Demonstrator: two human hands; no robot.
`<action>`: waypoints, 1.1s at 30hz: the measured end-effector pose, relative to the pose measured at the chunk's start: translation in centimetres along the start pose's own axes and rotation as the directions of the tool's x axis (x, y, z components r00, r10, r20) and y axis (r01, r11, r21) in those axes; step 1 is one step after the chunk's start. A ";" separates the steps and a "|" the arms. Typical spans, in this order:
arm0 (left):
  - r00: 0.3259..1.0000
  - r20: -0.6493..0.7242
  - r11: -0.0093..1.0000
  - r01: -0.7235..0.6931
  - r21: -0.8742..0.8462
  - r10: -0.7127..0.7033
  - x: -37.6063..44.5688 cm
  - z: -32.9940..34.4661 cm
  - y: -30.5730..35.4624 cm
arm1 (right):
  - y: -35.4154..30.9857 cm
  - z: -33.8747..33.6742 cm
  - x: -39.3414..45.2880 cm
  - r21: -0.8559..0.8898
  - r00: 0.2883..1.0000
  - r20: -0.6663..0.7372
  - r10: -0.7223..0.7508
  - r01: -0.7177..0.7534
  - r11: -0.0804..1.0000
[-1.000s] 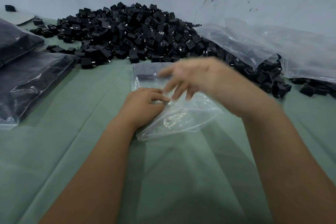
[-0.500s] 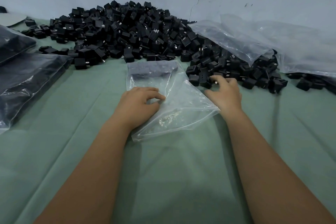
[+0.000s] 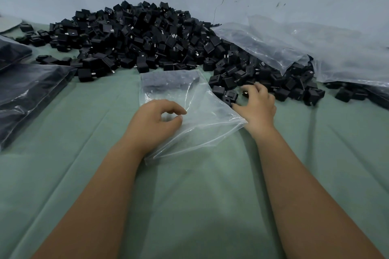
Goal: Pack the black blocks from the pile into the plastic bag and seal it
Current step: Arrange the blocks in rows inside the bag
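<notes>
The plastic bag (image 3: 189, 115) is laid flat at the middle of the bench (image 3: 200, 195), its near left edge pinched by the left hand (image 3: 153, 124). The right hand (image 3: 256, 105) is curled over black blocks (image 3: 229, 94) at the near rim of the pile (image 3: 143, 38) along the far edge; whether one is gripped cannot be told.

the plastic bag (image 3: 195, 115) is laid on the tabletop (image 3: 210, 206), before the pile (image 3: 143, 38). filled bags (image 3: 27, 94) are placed left; loose bags (image 3: 315, 48) are draped over the pile's right.
</notes>
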State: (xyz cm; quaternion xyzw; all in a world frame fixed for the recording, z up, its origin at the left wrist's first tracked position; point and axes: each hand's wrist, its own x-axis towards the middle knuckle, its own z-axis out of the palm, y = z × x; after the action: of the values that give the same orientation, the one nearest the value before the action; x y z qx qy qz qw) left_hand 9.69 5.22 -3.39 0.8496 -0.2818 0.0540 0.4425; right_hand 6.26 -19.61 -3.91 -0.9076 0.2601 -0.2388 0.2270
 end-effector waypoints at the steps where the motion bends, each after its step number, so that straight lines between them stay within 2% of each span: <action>1: 1.000 0.002 1.000 -0.004 -0.016 0.004 0.0 0.1 0.1 | 0.0 0.0 0.0 -0.058 0.999 0.031 -0.011 0.013 0.998; 4: 1.000 0.004 0.983 0.022 -0.184 -0.021 -0.2 -0.1 0.9 | 0.0 0.4 0.0 -0.170 0.990 0.120 -0.075 0.095 0.981; 6: 0.997 0.075 0.946 0.057 -0.320 -0.035 -0.4 -0.4 1.5 | -0.1 0.5 0.0 -0.132 0.995 0.069 -0.070 0.079 0.988; 8: 0.977 0.211 0.937 0.081 -0.341 -0.008 -0.6 -0.6 1.7 | -0.2 0.3 0.0 0.013 0.998 -0.056 -0.014 0.015 1.000; 11: 0.919 0.394 0.973 0.100 -0.210 -0.009 -0.7 -0.5 2.0 | -0.6 -1.0 -0.6 0.367 0.971 -0.220 0.096 -0.009 0.930; 13: 0.919 0.394 0.982 0.090 -0.167 -0.017 -0.6 -0.4 1.7 | -1.8 -2.0 -1.2 0.429 0.948 -0.309 0.072 0.071 0.900; 15: 0.932 0.361 0.972 0.113 -0.207 -0.032 -0.6 -0.6 1.8 | -3.7 -3.3 -2.0 0.480 0.924 -0.382 -0.018 0.215 0.850; 18: 0.936 0.339 0.939 0.200 -0.280 -0.098 -0.6 -0.6 2.0 | -7.3 -4.4 -4.6 0.438 0.815 -0.494 -0.304 0.535 0.722; 20: 0.938 0.332 0.925 0.207 -0.320 -0.095 -0.6 -0.5 2.5 | -9.4 -3.8 -6.7 0.415 0.728 -0.462 -0.507 0.682 0.602; 21: 0.945 0.312 0.931 0.194 -0.309 -0.093 -0.6 -0.4 2.4 | -10.3 -3.3 -7.8 0.441 0.712 -0.402 -0.576 0.702 0.560; 23: 0.964 0.220 0.943 0.208 -0.260 -0.152 -0.6 -0.3 1.7 | -11.4 -2.0 -9.7 0.498 0.711 -0.244 -0.660 0.675 0.544; 26: 0.982 0.112 0.959 0.172 -0.226 -0.149 -1.2 -0.7 0.7 | -11.5 -0.6 -11.1 0.523 0.706 -0.109 -0.700 0.640 0.564; 30: 0.995 0.100 0.950 0.008 -0.311 0.024 -0.7 -1.4 1.9 | -11.2 -1.1 -10.8 0.472 0.699 -0.150 -0.699 0.671 0.571; 33: 0.996 0.023 0.878 0.089 -0.470 -0.089 0.0 -1.3 1.8 | -10.9 -1.6 -10.5 0.265 0.725 -0.148 -0.673 0.684 0.679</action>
State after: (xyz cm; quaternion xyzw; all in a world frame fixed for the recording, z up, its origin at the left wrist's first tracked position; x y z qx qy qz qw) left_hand 8.98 5.37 -1.33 0.7290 -0.2474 -0.0367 0.6372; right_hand 1.45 -5.67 -0.11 -0.8887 -0.1298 -0.3599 0.2526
